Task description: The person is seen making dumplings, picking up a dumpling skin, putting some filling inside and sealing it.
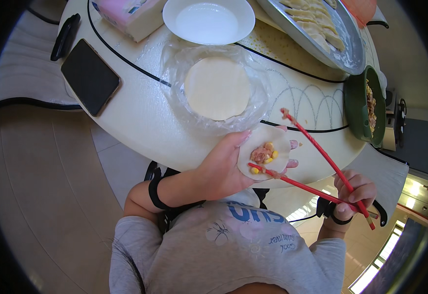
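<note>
On the palm and fingers of my left hand (221, 167) rests a round dumpling wrapper (282, 147), with the thumb at its edge. A lump of minced meat filling (261, 154) with yellow corn kernels lies on the wrapper. My right hand (357, 191) grips a pair of red chopsticks (316, 145), whose tips are spread wide. One tip is over the wrapper beside a loose corn kernel (255, 170); the other points up over the table. Bits of meat cling to both sticks. A stack of round wrappers (217, 88) sits on clear plastic film (173, 88) just beyond my left hand.
A white bowl (248, 18) holds whitish liquid. Behind on the right, a metal tray (355, 58) carries several folded dumplings (313, 22). A green bowl of filling (357, 106) stands at the table's right edge. A smartphone (90, 77) and a tissue pack (133, 18) lie left.
</note>
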`<state>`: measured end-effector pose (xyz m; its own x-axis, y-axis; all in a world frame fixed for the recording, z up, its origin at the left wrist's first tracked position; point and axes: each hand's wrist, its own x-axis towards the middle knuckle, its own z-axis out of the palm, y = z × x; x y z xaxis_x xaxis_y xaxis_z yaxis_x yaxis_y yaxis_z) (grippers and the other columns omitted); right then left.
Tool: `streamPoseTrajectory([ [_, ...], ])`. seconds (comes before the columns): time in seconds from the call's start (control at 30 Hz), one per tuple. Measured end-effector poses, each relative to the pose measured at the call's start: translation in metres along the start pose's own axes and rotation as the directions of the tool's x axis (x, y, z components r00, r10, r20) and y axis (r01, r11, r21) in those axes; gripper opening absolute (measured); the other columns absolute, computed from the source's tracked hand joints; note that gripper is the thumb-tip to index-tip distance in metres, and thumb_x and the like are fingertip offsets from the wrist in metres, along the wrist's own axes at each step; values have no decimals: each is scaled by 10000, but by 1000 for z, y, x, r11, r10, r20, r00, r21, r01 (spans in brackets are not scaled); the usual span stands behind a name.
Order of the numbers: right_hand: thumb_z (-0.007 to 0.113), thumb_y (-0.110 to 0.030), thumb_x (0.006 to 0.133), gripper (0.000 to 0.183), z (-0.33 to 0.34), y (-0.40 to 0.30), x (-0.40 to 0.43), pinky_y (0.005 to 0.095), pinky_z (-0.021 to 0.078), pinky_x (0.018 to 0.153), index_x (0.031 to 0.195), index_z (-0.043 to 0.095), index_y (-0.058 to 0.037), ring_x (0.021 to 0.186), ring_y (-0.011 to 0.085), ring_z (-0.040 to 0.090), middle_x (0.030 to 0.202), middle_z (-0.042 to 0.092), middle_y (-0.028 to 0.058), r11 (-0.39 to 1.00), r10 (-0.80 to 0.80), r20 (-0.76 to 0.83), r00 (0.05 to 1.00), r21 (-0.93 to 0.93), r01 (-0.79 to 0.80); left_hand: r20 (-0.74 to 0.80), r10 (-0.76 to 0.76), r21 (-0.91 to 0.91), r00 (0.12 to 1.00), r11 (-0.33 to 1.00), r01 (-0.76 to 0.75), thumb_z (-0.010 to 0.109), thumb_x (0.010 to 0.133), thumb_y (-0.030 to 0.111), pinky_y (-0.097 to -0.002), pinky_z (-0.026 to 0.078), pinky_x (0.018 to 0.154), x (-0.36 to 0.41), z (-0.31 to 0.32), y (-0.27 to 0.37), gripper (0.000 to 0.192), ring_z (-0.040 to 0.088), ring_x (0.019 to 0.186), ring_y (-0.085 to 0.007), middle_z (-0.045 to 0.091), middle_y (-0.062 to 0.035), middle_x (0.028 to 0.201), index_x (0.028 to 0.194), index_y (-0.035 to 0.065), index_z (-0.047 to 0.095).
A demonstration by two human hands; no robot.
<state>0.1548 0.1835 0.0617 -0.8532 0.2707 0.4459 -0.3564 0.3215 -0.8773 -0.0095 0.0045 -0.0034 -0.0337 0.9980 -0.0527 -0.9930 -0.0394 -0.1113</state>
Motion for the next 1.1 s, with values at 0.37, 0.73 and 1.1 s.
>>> streamPoseTrajectory([
  [0.37, 803, -93, 508, 428, -13, 5, 12, 224, 326, 418, 732, 438, -100, 480, 126, 439, 563, 491, 31, 998, 64, 59, 996, -27, -63, 25, 16, -1, 1000, 1000, -16, 238, 890, 267, -430, 242, 1018, 1, -2, -1, 474, 358, 1175, -364, 313, -195, 1308, 1287, 8, 232],
  [0.73, 814, -11, 485, 450, -25, -2, 19, 191, 354, 341, 734, 444, -73, 415, 101, 459, 581, 514, 63, 999, -43, 147, 988, 37, 38, 15, -16, 2, 1000, 1000, 16, 199, 899, 249, -427, 261, 1007, 1, -2, 1, 448, 372, 1170, -343, 344, -181, 1294, 1272, 10, 259],
  [1.1, 798, 7, 511, 494, -56, -20, 18, 179, 368, 342, 776, 400, -113, 454, 108, 469, 644, 524, 53, 981, -194, 177, 965, 25, 193, -50, -10, 27, 999, 1000, 11, 208, 888, 240, -432, 264, 1004, -3, 3, 1, 447, 379, 1169, -318, 339, -175, 1298, 1278, 29, 263],
])
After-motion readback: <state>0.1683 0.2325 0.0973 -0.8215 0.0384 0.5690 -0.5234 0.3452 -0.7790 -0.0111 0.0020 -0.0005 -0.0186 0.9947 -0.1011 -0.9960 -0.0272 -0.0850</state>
